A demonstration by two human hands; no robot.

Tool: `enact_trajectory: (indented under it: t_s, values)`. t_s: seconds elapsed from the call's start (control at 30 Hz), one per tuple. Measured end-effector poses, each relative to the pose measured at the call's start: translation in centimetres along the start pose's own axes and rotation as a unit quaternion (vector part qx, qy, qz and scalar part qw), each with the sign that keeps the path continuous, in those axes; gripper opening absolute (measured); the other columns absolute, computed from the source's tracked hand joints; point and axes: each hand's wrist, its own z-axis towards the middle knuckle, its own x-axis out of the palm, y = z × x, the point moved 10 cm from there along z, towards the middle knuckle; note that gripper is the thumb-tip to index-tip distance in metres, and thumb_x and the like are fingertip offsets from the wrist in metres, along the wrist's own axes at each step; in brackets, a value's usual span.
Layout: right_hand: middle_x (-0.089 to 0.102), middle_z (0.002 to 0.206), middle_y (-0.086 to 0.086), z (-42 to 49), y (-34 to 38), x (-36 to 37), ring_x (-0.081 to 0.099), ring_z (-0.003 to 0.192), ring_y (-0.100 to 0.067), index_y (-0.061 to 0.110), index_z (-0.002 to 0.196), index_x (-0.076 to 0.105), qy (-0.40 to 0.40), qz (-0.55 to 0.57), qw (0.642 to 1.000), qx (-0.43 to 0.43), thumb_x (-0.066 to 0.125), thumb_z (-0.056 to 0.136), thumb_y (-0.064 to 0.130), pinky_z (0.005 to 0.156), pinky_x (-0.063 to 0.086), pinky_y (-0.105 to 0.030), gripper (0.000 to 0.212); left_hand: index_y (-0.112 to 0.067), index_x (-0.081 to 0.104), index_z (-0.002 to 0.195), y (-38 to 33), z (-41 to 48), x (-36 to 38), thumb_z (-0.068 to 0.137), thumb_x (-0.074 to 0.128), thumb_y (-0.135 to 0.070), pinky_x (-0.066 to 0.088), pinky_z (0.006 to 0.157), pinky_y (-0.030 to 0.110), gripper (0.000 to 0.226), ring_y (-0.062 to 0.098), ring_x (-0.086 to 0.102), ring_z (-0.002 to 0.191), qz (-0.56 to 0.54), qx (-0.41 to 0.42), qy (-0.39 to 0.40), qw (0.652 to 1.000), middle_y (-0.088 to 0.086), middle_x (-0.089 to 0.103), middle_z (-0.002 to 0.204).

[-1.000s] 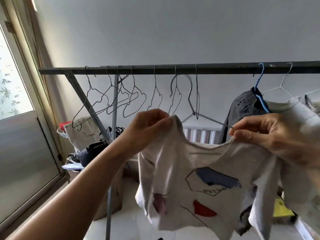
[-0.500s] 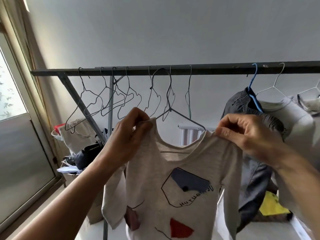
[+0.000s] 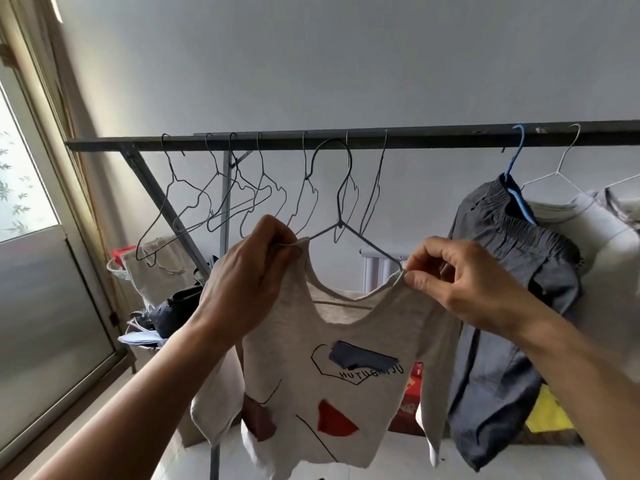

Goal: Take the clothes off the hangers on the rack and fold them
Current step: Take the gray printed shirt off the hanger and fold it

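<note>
Rack [image 3: 450, 137], grey wall [image 3: 346, 64] — window [image 3: 20, 188] at left

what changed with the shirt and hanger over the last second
The printed shirt went from bunched and skewed to hanging flat and square, and its wire hanger swung from tilted to upright. The left hand and right hand kept pinching its shoulders. The empty hangers and dark grey garment stayed on the rail.

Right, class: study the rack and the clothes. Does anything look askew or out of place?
The wire hanger in the beige top sits tilted, its right end lower, as the left hand and right hand pinch the shoulders. The empty hangers on the rail hang bunched at crossing angles.
</note>
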Motion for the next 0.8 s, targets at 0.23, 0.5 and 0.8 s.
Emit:
enact_trajectory:
  t_s: [0.23,0.5,0.8]
  values:
    - [0.059,0.074,0.007,0.0,-1.9,-2.1,0.054,0.063,0.000,0.019,0.084,0.059,-0.112,-0.035,0.993,0.030,0.060,0.094,0.017,0.055,0.042,-0.009,0.010,-0.027,0.049,0.093,2.5,-0.3,-1.7,0.097,0.054,-0.037,0.051,0.071,0.044,0.012,0.016,0.059,0.078,0.025,-0.041,-0.047,0.998,-0.016,0.061,0.080]
    - [0.062,0.079,0.004,-0.5,-4.1,-0.1,0.056,0.069,0.001,0.019,0.086,0.060,-0.016,-0.007,0.995,0.095,0.063,0.092,0.021,0.061,0.042,-0.009,0.007,-0.021,0.051,0.093,5.8,-0.9,-3.1,0.096,0.057,-0.023,0.043,0.072,0.032,0.007,0.011,0.056,0.080,-0.046,-0.140,-0.142,0.979,-0.013,0.058,0.082]
    - [0.042,0.061,-0.004,0.1,-3.5,0.7,0.034,0.046,-0.009,0.016,0.081,0.067,-0.037,0.302,0.949,0.084,0.073,0.077,0.051,0.039,0.031,-0.018,0.035,-0.025,0.053,0.088,4.1,-1.6,0.4,0.096,0.058,-0.019,0.038,0.061,0.009,0.011,-0.006,0.055,0.073,-0.050,-0.101,-0.065,0.991,-0.014,0.059,0.075]
